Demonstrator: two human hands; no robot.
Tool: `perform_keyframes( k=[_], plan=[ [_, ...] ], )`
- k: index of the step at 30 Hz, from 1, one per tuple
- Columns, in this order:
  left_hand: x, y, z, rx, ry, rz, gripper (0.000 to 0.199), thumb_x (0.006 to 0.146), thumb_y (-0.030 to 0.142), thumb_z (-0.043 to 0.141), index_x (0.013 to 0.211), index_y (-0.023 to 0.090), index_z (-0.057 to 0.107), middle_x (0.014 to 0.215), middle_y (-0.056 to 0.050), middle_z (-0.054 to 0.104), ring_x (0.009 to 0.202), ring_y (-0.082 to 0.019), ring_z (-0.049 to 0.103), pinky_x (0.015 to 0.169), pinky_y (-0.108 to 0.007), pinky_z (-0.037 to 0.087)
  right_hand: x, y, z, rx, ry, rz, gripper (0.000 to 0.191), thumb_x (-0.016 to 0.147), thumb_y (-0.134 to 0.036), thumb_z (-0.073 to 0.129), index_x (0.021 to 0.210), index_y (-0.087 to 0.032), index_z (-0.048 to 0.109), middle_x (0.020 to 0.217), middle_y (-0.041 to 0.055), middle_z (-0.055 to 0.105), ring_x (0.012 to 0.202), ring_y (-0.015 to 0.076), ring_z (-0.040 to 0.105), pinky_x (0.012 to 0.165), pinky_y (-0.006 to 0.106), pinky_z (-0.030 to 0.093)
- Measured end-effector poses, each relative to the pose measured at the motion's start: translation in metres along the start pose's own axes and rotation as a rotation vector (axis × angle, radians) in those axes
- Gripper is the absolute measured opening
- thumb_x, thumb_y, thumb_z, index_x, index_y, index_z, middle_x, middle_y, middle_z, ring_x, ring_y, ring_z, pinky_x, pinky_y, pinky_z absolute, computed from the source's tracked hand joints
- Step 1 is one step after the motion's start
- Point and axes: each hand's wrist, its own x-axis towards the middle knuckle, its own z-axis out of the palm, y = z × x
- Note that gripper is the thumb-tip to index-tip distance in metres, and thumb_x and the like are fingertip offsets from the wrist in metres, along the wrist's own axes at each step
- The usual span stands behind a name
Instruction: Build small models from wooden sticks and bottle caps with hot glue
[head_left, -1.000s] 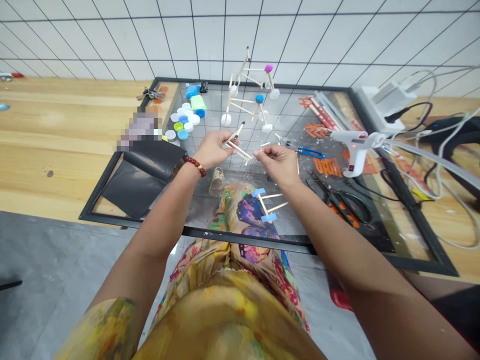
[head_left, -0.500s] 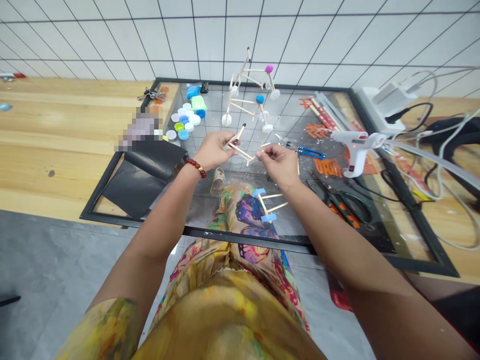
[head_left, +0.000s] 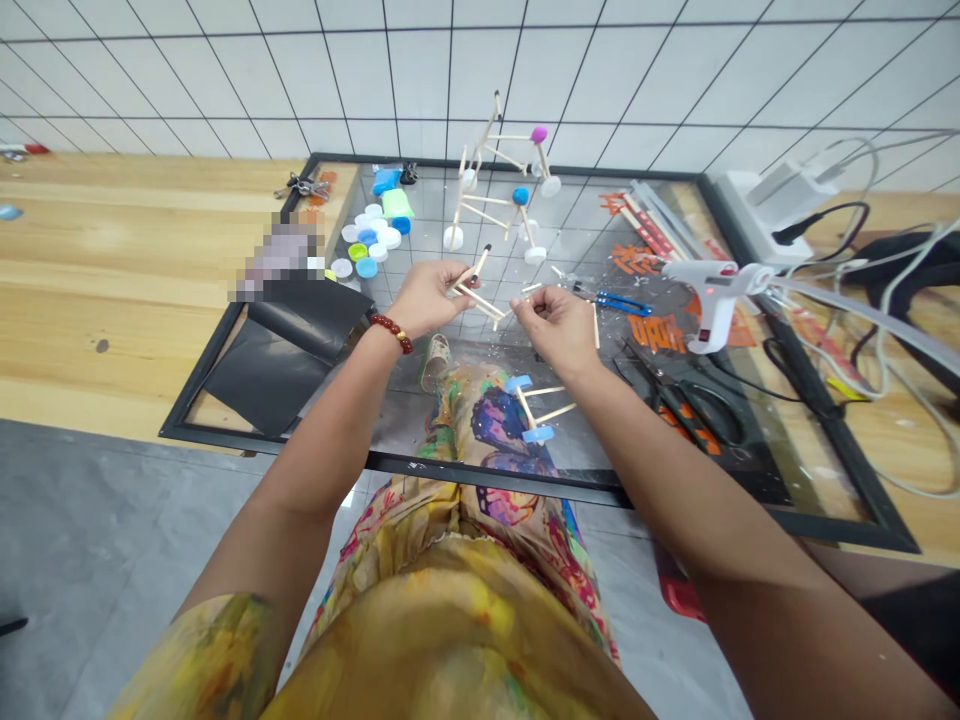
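Between the thumb and fingers of my left hand [head_left: 429, 298] is a small frame of thin wooden sticks [head_left: 484, 300], with dark tips at its upper end. My right hand [head_left: 556, 322] is close to the frame's right end, its thumb and fingertips pinched together. Whatever those fingertips hold is too small to make out. Below my right hand lies a stick piece with light blue wheels [head_left: 538, 434], partly behind my forearm. Two stick models with white wheels stand behind, one with a blue ball [head_left: 520, 197] and one with a pink ball [head_left: 539, 134].
Several bottle caps [head_left: 367, 268] and black sheets [head_left: 289, 350] lie to the left. At the right are a white glue gun [head_left: 712, 300], blue-handled cutters [head_left: 624, 303], black-handled scissors [head_left: 686, 405], a power strip [head_left: 761, 215] and cables. White crumbs are scattered on the glass top.
Almost nothing differs. My left hand keeps the stick frame in place, and my right fingertips stay pinched beside it with only a slight shift.
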Motion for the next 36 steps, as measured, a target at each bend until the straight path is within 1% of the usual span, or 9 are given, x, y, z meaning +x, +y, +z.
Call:
perform_keyframes(
  k=[8,13,20,25,27,30,33,36],
  plan=[
    [0.0,-0.001,0.001,0.019,0.01,0.017,0.016,0.07,0.013,0.073,0.084,0.017,0.075,0.085,-0.001,0.077,0.087,-0.019,0.07,0.083,-0.033,0.054,0.0,-0.003,0.0,-0.013,0.006,0.004,0.023,0.077,-0.033,0.063,0.061,-0.022,0.05,0.053,-0.0047,0.048,0.053,0.0117,0.043,0.058,0.028,0.035],
    [0.0,0.001,0.0,0.022,0.0,-0.006,0.017,0.07,0.012,0.073,0.086,0.017,0.075,0.086,-0.002,0.077,0.087,-0.019,0.07,0.083,-0.034,0.054,0.0,-0.004,-0.001,-0.027,0.012,0.0,0.026,0.078,-0.034,0.063,0.06,-0.022,0.049,0.052,-0.0047,0.047,0.054,0.012,0.043,0.059,0.028,0.035],
    [0.0,0.0,-0.001,0.035,-0.018,0.001,0.017,0.071,0.015,0.072,0.088,0.018,0.074,0.086,-0.002,0.076,0.087,-0.019,0.069,0.085,-0.034,0.053,0.001,0.002,0.0,0.034,-0.042,0.023,0.028,0.082,-0.042,0.065,0.066,-0.021,0.055,0.055,-0.0035,0.051,0.054,0.0118,0.042,0.056,0.027,0.034],
    [-0.001,0.002,-0.003,0.116,0.018,0.122,0.018,0.072,0.025,0.075,0.089,0.019,0.072,0.093,-0.003,0.075,0.093,-0.022,0.068,0.09,-0.036,0.052,0.0,0.003,-0.001,0.073,-0.043,0.022,0.039,0.083,-0.057,0.064,0.068,-0.021,0.058,0.057,-0.0014,0.055,0.056,0.0128,0.047,0.056,0.027,0.038],
    [-0.002,0.003,-0.004,0.117,0.042,0.154,0.016,0.075,0.028,0.074,0.089,0.02,0.071,0.096,-0.003,0.075,0.097,-0.022,0.068,0.092,-0.037,0.052,0.0,0.001,-0.001,0.102,-0.055,0.028,0.041,0.08,-0.059,0.067,0.069,-0.021,0.059,0.058,-0.0014,0.056,0.055,0.0121,0.047,0.054,0.027,0.037],
    [-0.004,0.006,-0.004,0.104,0.058,0.152,0.018,0.077,0.028,0.073,0.093,0.02,0.071,0.099,-0.004,0.074,0.101,-0.022,0.067,0.095,-0.036,0.052,-0.001,-0.002,-0.001,0.159,-0.074,0.038,0.032,0.072,-0.049,0.074,0.072,-0.02,0.061,0.063,-0.0013,0.059,0.055,0.0107,0.046,0.053,0.025,0.036],
    [-0.007,0.007,-0.004,0.071,0.06,0.118,0.032,0.076,0.027,0.074,0.107,0.019,0.071,0.109,-0.007,0.074,0.106,-0.023,0.067,0.099,-0.037,0.052,-0.002,-0.004,-0.001,0.182,-0.083,0.038,0.022,0.069,-0.037,0.073,0.074,-0.019,0.062,0.068,-0.0002,0.062,0.056,0.0103,0.048,0.055,0.025,0.037],
    [-0.01,0.006,-0.008,0.039,0.05,0.095,0.044,0.075,0.027,0.076,0.117,0.018,0.069,0.12,-0.01,0.071,0.115,-0.025,0.066,0.105,-0.039,0.05,-0.002,-0.006,-0.001,0.177,-0.073,0.037,0.017,0.068,-0.033,0.07,0.072,-0.018,0.063,0.067,-0.0002,0.061,0.055,0.0101,0.048,0.055,0.026,0.037]
  ],
)
